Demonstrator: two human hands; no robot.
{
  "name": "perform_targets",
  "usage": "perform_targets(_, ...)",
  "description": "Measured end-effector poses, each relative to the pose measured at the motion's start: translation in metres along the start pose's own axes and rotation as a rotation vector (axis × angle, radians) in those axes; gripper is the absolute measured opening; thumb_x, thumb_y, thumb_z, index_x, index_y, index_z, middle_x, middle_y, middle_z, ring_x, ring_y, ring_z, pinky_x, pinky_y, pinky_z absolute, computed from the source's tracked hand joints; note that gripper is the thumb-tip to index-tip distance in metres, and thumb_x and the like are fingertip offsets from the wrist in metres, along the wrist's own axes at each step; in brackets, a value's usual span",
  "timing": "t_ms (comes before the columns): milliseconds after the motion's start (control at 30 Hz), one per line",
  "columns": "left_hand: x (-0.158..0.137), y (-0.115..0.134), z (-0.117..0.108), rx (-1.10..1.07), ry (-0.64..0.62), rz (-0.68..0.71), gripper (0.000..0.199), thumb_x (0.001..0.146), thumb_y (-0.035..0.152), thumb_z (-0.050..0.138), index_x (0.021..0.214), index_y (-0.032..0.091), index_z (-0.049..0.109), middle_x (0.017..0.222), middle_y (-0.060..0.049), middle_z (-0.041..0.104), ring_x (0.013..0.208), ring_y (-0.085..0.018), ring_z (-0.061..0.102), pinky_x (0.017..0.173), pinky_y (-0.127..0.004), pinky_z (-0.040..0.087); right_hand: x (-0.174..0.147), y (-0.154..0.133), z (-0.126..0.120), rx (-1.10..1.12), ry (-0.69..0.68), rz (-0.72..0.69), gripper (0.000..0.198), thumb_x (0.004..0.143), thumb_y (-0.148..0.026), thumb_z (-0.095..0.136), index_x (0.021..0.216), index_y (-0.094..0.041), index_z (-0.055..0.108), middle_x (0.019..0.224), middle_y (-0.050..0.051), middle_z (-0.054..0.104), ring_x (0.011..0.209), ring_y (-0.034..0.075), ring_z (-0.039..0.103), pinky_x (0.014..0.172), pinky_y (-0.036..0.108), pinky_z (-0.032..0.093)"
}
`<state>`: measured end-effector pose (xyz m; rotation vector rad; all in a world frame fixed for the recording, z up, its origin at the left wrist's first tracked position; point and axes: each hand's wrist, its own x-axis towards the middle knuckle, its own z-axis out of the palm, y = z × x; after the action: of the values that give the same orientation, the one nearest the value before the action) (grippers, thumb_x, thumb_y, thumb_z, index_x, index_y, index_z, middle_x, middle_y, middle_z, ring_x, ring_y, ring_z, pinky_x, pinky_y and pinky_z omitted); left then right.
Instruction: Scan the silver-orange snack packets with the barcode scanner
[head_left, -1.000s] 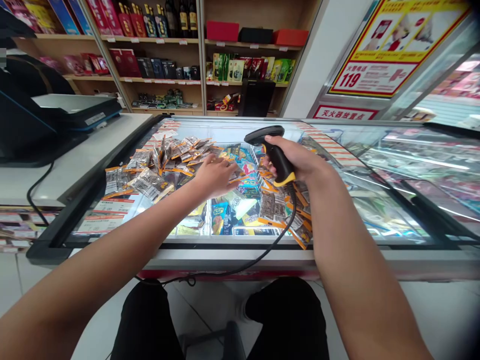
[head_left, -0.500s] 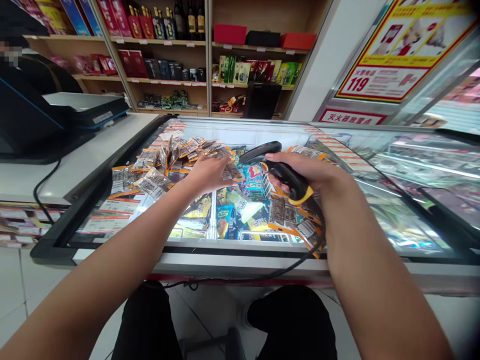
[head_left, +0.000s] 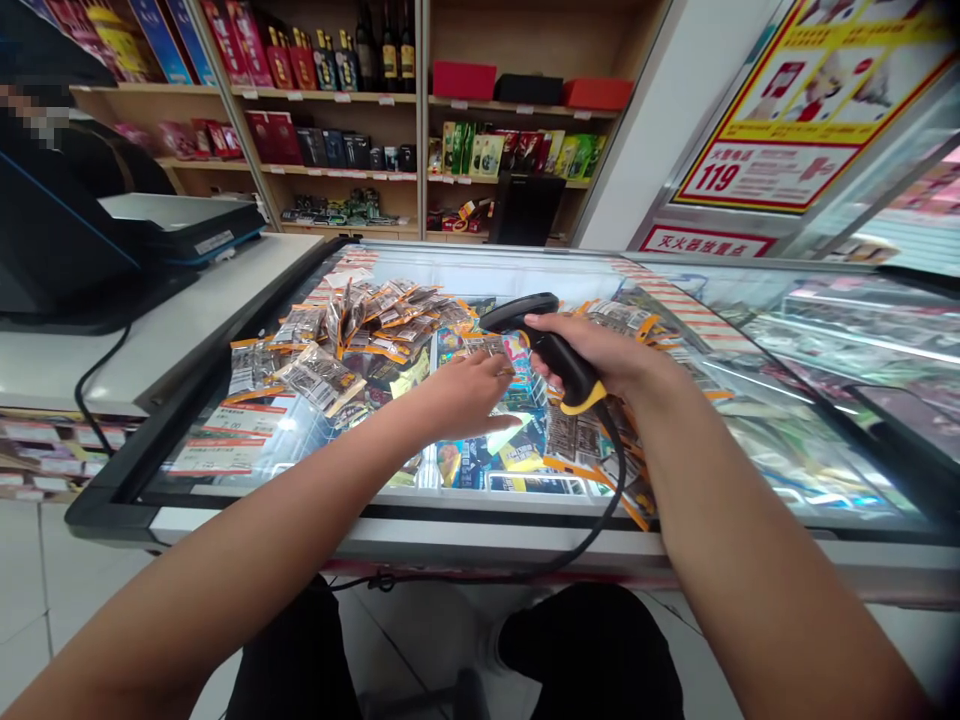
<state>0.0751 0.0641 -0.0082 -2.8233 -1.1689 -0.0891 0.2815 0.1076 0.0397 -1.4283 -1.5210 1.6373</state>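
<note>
Scanner (head_left: 559, 357) near printed packets (head_left: 577, 435), "119" on poster (head_left: 814, 115)

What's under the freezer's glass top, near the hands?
Under the glass top: blue and yellow packets, partly visible. Anything directly beneath the left hand, the scanner or the orange-edged sachets on top is covered; can't tell.

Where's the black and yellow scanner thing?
In the head view, the scanner is just right of centre, in the right hand, over the glass top near the left hand.
</note>
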Motion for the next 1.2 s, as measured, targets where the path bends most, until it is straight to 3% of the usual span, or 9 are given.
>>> perform_targets(400,-0.001,0.002,0.007,0.016,0.009,-0.007,0.067,0.105,0.062,0.048,0.15,0.014,0.058,0.161,-0.019,0.052,0.14,-0.036,0.054,0.11,-0.047,0.049,0.007,0.006,-0.002,0.01,-0.023,0.025,0.038,0.096,-0.056,0.068,0.081,-0.021,0.063,0.06,0.006,0.061,0.045,0.016,0.054,0.035,0.026,0.046)
perform_targets(533,-0.002,0.001,0.004,0.084,0.013,-0.115,0.063,0.104,0.063,0.048,0.142,0.015,0.063,0.149,-0.019,0.06,0.131,-0.038,0.058,0.102,-0.048,0.052,0.005,0.001,0.0,0.116,0.048,-0.003,0.037,0.096,-0.052,0.068,0.077,-0.022,0.059,0.061,0.005,0.061,0.045,0.014,0.052,0.037,0.026,0.047)
perform_targets(633,0.0,-0.013,0.0,0.148,0.097,-0.205,0.059,0.106,0.061,0.043,0.133,0.015,0.068,0.138,-0.019,0.065,0.125,-0.037,0.061,0.102,-0.048,0.05,0.003,-0.003,0.002,0.17,0.135,-0.034,0.034,0.097,-0.052,0.067,0.081,-0.023,0.058,0.061,0.005,0.062,0.044,0.015,0.052,0.036,0.027,0.045)
perform_targets(733,0.009,-0.037,0.0,0.168,0.21,-0.275,0.055,0.107,0.056,0.043,0.142,0.018,0.063,0.149,-0.018,0.059,0.138,-0.036,0.054,0.114,-0.049,0.042,0.002,-0.005,0.001,0.19,0.155,-0.082,0.031,0.097,-0.051,0.067,0.085,-0.024,0.058,0.061,0.005,0.062,0.042,0.016,0.052,0.035,0.028,0.044)
perform_targets(800,0.016,-0.054,0.003,0.147,0.181,-0.343,0.062,0.102,0.062,0.049,0.149,0.024,0.06,0.164,-0.015,0.048,0.151,-0.041,0.041,0.123,-0.053,0.032,0.003,-0.005,0.001,0.202,0.153,-0.098,0.032,0.097,-0.052,0.067,0.085,-0.024,0.057,0.062,0.004,0.062,0.042,0.015,0.052,0.035,0.028,0.044)
perform_targets(900,0.028,-0.074,0.011,0.056,0.067,-0.43,0.079,0.096,0.076,0.046,0.16,0.029,0.051,0.174,-0.013,0.036,0.157,-0.048,0.03,0.124,-0.062,0.026,0.004,-0.005,0.0,0.198,0.171,-0.071,0.034,0.099,-0.053,0.064,0.084,-0.023,0.056,0.065,0.005,0.063,0.043,0.015,0.052,0.035,0.027,0.044)
perform_targets(1067,0.034,-0.09,0.018,0.056,0.059,-0.477,0.082,0.094,0.08,0.04,0.159,0.031,0.053,0.161,-0.016,0.052,0.144,-0.048,0.046,0.115,-0.066,0.035,0.005,-0.003,0.001,0.174,0.14,-0.082,0.032,0.099,-0.051,0.064,0.084,-0.024,0.055,0.063,0.004,0.061,0.043,0.015,0.051,0.034,0.027,0.044)
perform_targets(1200,0.026,-0.1,0.017,0.069,0.049,-0.542,0.086,0.094,0.084,0.035,0.159,0.031,0.053,0.163,-0.016,0.051,0.147,-0.049,0.044,0.115,-0.067,0.033,0.004,-0.003,0.001,0.182,0.14,-0.096,0.031,0.098,-0.051,0.066,0.086,-0.024,0.057,0.062,0.004,0.061,0.043,0.015,0.052,0.036,0.028,0.046)
